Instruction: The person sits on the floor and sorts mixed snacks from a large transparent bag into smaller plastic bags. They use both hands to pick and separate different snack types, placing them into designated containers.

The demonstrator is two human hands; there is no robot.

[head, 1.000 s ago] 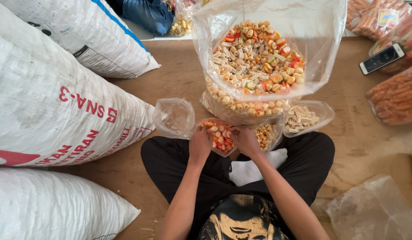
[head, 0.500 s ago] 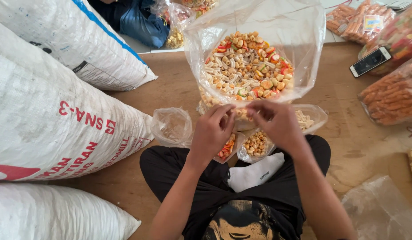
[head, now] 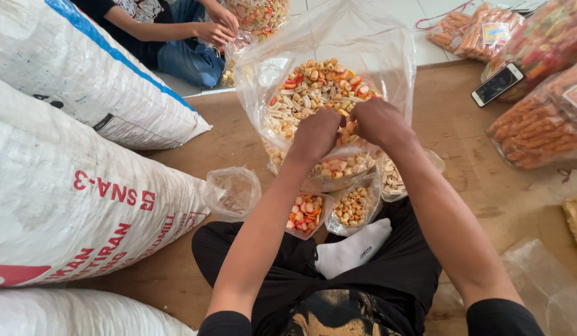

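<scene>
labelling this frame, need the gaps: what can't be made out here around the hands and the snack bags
Head view only:
- Fingertips of the left hand and right hand: curled into the big clear snack bag, so what they grip is hidden.
- Small bag of pale snacks: mostly covered by the right forearm.
- Phone screen: too small to tell.
- Other person's hands at the top: body cut off by the edge.
- Orange snack packs: cut off at the right edge.

Brown wooden floor (head: 469, 155) underfoot, white tiled floor (head: 419, 37) beyond at top. Big white woven sacks (head: 70, 186) stacked along left side. Packed snack bags (head: 537, 124) piled at right, phone (head: 497, 84) lying beside them. Even, soft light.
</scene>
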